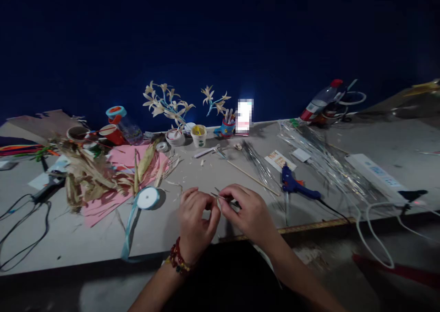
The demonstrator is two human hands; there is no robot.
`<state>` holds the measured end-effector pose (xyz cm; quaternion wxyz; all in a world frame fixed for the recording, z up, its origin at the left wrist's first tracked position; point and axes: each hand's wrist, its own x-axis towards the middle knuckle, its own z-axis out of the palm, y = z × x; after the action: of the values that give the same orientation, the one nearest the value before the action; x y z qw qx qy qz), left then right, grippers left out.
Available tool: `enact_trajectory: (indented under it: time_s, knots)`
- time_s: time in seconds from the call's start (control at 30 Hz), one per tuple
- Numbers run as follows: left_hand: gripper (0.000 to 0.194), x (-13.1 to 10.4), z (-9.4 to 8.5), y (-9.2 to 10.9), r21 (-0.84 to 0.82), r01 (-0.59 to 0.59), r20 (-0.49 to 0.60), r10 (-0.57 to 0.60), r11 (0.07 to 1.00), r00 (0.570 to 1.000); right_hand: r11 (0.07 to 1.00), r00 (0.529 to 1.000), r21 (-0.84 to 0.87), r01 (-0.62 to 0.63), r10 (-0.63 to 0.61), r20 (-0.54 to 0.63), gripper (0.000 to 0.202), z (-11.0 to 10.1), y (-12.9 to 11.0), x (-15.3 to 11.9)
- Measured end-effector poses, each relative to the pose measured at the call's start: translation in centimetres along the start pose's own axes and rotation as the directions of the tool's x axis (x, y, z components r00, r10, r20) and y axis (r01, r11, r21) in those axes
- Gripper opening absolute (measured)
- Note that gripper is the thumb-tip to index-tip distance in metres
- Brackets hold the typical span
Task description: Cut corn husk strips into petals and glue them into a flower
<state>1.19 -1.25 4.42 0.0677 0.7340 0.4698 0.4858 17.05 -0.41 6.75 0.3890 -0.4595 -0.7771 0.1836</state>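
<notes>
My left hand (197,212), with beaded bracelets at its wrist, has thumb and forefinger curled into a pinch. What lies between those fingertips is too small to make out. Close beside it, my right hand (248,211) is closed, thumb and forefinger pressed on a thin dark pointed piece (214,194) that reaches toward the left fingertips. I cannot tell whether it is wire or the tip of a tool. To the left stands a roll of light blue ribbon (148,197), its loose end trailing over the table's front edge. A thin wooden stick (252,177) lies beyond my right hand.
A blue glue gun (298,183) and its cord lie right, near bundled wires (257,158) and a white power strip (376,177). Dried husks (91,179) cover pink paper (98,211) at left. Pale flower stems (168,103), cups and a lit phone (244,116) stand behind.
</notes>
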Motion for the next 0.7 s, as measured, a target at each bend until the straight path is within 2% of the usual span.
enact_trajectory:
  time_s: [0.17, 0.27, 0.37, 0.43, 0.5, 0.6, 0.7]
  knots:
    - [0.013, 0.0, -0.3, 0.1, -0.003, 0.006, 0.017, -0.006, 1.000, 1.000, 0.989, 0.996, -0.135, 0.066, -0.073, -0.046, 0.013, 0.5, 0.7, 0.1]
    - [0.014, -0.1, -0.3, -0.2, 0.008, 0.018, -0.012, -0.018, 1.000, 1.000, 0.980, 0.987, -0.193, 0.038, -0.067, -0.144, 0.013, -0.5, 1.7, -0.2]
    - [0.015, -0.1, -0.2, -0.4, -0.024, 0.029, -0.023, -0.030, 0.999, 0.999, 0.988, 0.980, -0.154, -0.005, -0.026, -0.198, 0.011, -1.6, 1.9, -0.5]
    - [0.014, -0.1, -0.2, -0.4, -0.091, 0.075, 0.013, -0.074, 0.993, 0.997, 0.996, 0.991, -0.080, 0.041, -0.051, -0.127, 0.015, -2.0, 1.6, -0.4]
    - [0.015, 0.0, -0.3, -0.4, -0.181, 0.172, 0.090, -0.158, 0.968, 0.983, 0.990, 0.990, -0.012, 0.139, -0.139, 0.003, 0.026, -2.0, 1.2, -0.2]
    - [0.018, 0.4, -0.7, -0.5, -0.333, 0.370, 0.284, -0.282, 0.867, 0.917, 0.971, 0.953, 0.079, 0.224, -0.235, 0.191, 0.028, -1.8, 0.9, 0.4]
    - [0.018, 0.6, -1.0, -1.2, -0.479, 0.597, 0.532, -0.328, 0.644, 0.781, 0.966, 0.939, 0.224, 0.129, -0.192, 0.287, 0.019, -1.8, 1.3, 0.7]
